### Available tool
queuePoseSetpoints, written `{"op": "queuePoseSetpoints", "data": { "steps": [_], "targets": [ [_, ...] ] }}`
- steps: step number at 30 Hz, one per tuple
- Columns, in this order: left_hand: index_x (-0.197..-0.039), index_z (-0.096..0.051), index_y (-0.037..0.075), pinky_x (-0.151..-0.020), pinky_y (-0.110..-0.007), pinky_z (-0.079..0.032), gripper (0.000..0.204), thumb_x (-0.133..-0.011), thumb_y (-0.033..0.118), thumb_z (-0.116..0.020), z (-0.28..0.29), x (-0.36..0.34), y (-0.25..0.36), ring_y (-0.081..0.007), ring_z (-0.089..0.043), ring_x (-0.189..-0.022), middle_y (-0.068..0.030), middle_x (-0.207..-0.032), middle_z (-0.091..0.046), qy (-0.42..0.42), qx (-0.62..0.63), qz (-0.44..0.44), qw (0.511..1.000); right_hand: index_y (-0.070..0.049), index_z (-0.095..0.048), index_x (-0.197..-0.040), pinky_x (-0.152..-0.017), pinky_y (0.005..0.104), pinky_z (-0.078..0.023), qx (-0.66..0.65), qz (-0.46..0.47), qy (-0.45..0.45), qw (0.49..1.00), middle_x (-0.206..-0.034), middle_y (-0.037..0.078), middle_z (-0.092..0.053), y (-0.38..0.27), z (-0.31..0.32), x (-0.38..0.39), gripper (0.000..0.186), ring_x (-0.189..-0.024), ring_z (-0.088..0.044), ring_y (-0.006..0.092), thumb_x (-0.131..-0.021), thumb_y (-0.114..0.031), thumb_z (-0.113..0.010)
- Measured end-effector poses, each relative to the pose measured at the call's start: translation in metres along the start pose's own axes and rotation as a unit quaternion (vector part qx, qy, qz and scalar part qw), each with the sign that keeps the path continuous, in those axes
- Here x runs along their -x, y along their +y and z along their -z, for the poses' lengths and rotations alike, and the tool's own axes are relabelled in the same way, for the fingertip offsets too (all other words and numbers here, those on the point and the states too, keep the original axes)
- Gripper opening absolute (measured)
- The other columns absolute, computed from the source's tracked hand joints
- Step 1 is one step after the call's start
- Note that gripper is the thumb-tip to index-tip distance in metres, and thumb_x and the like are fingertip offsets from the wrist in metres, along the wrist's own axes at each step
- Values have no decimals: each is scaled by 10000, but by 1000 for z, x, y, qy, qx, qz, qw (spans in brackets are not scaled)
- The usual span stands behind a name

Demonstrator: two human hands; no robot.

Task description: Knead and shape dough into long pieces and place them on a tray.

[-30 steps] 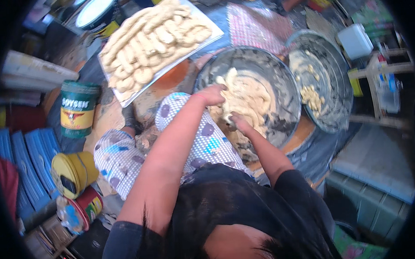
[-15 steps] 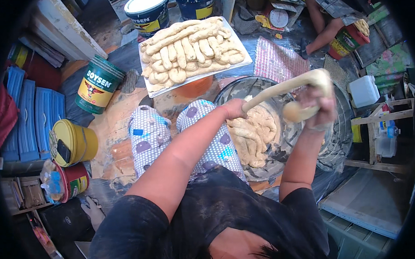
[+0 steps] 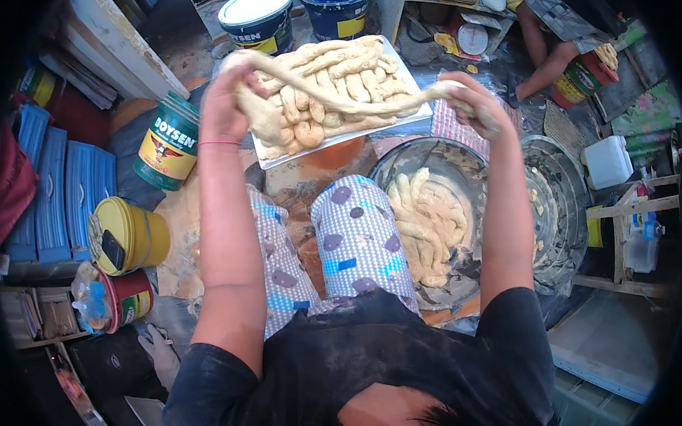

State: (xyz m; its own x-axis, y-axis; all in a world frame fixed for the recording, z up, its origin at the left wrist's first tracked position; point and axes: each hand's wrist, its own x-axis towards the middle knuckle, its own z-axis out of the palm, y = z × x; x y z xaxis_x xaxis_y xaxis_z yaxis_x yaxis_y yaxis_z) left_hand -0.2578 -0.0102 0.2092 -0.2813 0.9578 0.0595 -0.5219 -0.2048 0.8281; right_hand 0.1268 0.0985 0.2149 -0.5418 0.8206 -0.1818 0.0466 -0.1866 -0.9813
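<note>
A long rope of pale dough [image 3: 329,89] hangs stretched between my two raised hands. My left hand [image 3: 228,97] grips its thicker left end above the white tray's left edge. My right hand [image 3: 476,107] pinches the thin right end above the metal basin [image 3: 388,162]. The white tray [image 3: 420,114] in front of me is piled with several twisted dough pieces. More dough strips lie in the basin by my right knee.
A second metal basin [image 3: 562,205] with dough scraps sits to the right. Paint cans [image 3: 166,148] and yellow tins [image 3: 128,235] stand on the left, two buckets [image 3: 259,17] at the back. Another person's legs [image 3: 549,44] are at the far right. A white jug [image 3: 606,162] stands right.
My hands lifted a dough strip out of the basin, then moved apart and leftward, stretching it into a long rope over the tray.
</note>
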Motion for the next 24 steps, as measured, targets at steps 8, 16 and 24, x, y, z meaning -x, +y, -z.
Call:
{"op": "queuePoseSetpoints", "data": {
  "steps": [8,16,24],
  "targets": [
    [-1068,-499,2,-728,-385,-506,284,-867,201,-526,30,-6,50,-220,-568,-851,-116,-956,-568,149,-42,-162,975,-43,-611,-1048,-667,227,-442,270,162,-28,949,-875,25,-587,26,-96,-174,274,-733,-531,96,-821,-195,-623],
    [-1161,-466,-11,-894,-366,-435,364,-884,222,-504,-2,-15,-20,-210,-545,-991,-103,-1082,-544,-41,-34,-20,998,-165,-571,-1161,-978,339,-297,512,207,95,828,-1275,52,-428,60,-159,-173,418,-1166,-393,207,-783,-338,-620],
    [-923,-604,-14,-783,-271,-442,407,-742,343,-677,8,-42,-55,-188,-574,-751,-70,-782,-597,-74,-484,18,872,4,-405,-1236,-645,258,-475,51,71,-142,986,-932,92,-575,63,-161,-138,543,-756,-579,134,-756,-116,-629]
  ]
}}
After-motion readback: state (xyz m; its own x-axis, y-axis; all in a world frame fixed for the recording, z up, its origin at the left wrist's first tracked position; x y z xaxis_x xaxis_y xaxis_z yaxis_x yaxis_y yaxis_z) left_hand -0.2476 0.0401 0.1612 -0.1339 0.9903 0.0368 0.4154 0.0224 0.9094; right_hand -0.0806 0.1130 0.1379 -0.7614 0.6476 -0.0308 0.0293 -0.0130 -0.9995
